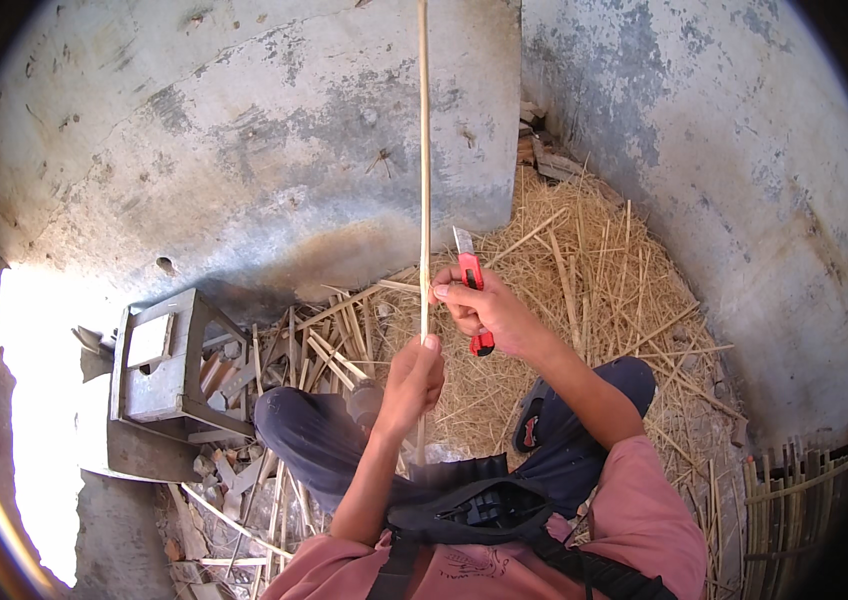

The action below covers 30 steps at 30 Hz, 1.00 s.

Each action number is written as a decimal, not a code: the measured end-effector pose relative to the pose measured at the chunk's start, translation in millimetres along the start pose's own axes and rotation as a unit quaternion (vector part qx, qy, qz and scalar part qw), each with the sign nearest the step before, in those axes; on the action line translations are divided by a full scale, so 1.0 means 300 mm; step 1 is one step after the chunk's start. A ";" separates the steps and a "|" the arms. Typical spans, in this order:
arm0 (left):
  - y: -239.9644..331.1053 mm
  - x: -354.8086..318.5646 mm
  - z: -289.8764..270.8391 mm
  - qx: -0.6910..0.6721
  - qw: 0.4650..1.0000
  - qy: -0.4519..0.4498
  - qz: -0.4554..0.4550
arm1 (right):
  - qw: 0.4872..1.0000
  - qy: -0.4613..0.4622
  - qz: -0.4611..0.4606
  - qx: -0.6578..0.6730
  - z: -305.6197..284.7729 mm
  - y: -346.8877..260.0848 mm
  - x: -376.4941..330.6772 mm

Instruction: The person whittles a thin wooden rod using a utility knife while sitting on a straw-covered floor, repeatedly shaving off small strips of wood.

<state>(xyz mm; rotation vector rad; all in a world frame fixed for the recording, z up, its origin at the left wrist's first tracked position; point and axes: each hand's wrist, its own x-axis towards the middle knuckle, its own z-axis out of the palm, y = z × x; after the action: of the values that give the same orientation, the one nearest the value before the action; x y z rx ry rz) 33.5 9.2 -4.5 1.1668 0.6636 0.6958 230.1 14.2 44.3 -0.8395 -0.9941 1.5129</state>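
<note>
A long, thin strip of bamboo or cane [424,150] stands upright before me, running from the top edge of the view down past my lap. My left hand [412,385] is closed round its lower part, thumb on top. Just above, my right hand [492,312] grips a red utility knife [471,270] in its palm, the blade out and pointing up. The thumb and forefinger of that same hand meet at the strip and seem to pinch it. The blade is a little to the right of the strip, apart from it.
Straw-like shavings [594,270] and loose strips cover the floor ahead and to the right. A worn wooden stool [159,370] lies on the left beside rubble. Peeling walls [284,130] close in the far side. Slatted fencing [804,500] stands at lower right; an unzipped black bag [484,508] rests on my lap.
</note>
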 end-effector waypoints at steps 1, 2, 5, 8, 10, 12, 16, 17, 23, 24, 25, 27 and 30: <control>-0.012 0.008 -0.006 -0.020 1.000 -0.006 0.000 | 1.000 -0.012 0.007 0.018 -0.018 0.010 0.008; -0.025 0.017 -0.012 -0.039 0.999 -0.012 0.000 | 0.999 -0.024 0.013 0.037 -0.031 0.017 0.012; -0.032 0.020 -0.013 -0.074 0.997 -0.024 0.001 | 0.995 -0.048 0.013 0.084 -0.040 0.030 0.016; -0.007 0.011 -0.002 -0.112 0.992 -0.049 -0.020 | 0.989 -0.075 0.003 0.126 -0.045 0.041 0.021; 0.014 0.008 0.005 -0.133 0.988 -0.072 -0.034 | 0.985 -0.078 0.004 0.155 -0.058 0.058 0.025; 0.025 0.006 -0.001 -0.143 0.984 -0.093 -0.042 | 0.982 -0.086 0.001 0.170 -0.055 0.066 0.020; 0.021 0.002 -0.038 -0.183 0.970 -0.150 -0.060 | 0.980 -0.107 -0.017 0.170 -0.039 0.071 0.007; 0.024 0.001 -0.042 -0.190 0.966 -0.161 -0.067 | 0.979 -0.111 -0.022 0.169 -0.038 0.073 0.005; 0.010 0.001 -0.080 -0.229 0.943 -0.226 -0.088 | 0.971 -0.143 -0.035 0.188 -0.024 0.086 -0.010; 0.017 0.001 -0.076 -0.230 0.942 -0.229 -0.089 | 0.974 -0.136 -0.030 0.177 -0.018 0.077 -0.011; 0.027 -0.003 -0.067 -0.185 0.962 -0.191 -0.065 | 0.977 -0.129 -0.026 0.166 -0.009 0.062 -0.014; 0.053 -0.019 -0.036 -0.094 0.989 -0.114 -0.016 | 0.992 -0.106 -0.032 0.066 -0.006 0.019 -0.024; 0.075 -0.044 -0.018 -0.002 0.998 -0.062 0.025 | 0.978 -0.049 -0.123 -0.158 -0.022 -0.067 -0.036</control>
<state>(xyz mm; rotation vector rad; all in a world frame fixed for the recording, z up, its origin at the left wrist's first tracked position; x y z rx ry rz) 18.0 7.5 17.1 1.2160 0.5316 0.6604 245.7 5.8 60.0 -0.8311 -1.3844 1.2107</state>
